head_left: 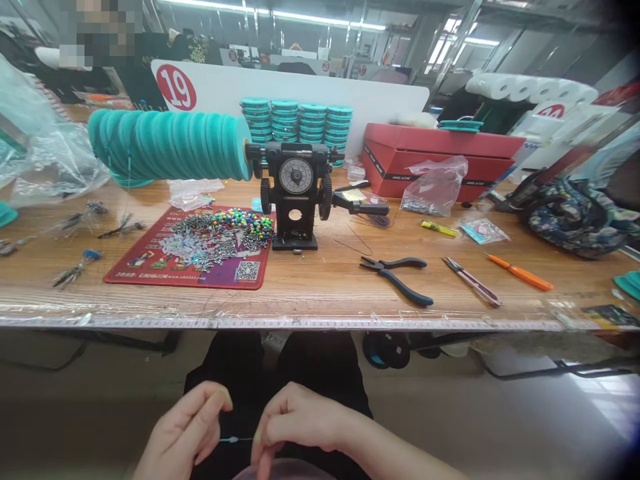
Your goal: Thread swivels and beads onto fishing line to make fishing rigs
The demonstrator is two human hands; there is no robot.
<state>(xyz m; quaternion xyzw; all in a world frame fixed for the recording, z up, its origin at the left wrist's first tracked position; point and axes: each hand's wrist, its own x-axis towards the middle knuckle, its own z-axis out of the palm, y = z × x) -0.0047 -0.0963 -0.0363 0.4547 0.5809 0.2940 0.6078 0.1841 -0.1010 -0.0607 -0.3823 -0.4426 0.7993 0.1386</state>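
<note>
Below the table edge, over my lap, a thin line [245, 439] with a small pale blue piece [233, 439] on it is stretched between my two hands. My left hand [187, 430] is closed, fingers curled in, at the line's left end. Fingertips pinched and pointing down, my right hand [295, 423] grips the other end. What the small blue piece is, I cannot make out. Up on the table, a red mat [150, 263] carries a heap of metal swivels [225, 250], clear plastic bits and coloured beads [245, 219].
A black winding machine [296, 200] holds a row of teal foam spools [170, 145]. Pliers [400, 277], thread snips [473, 281] and an orange tool [520, 272] lie to the right. Behind stand stacked teal spools [313, 123] and a red box [440, 150].
</note>
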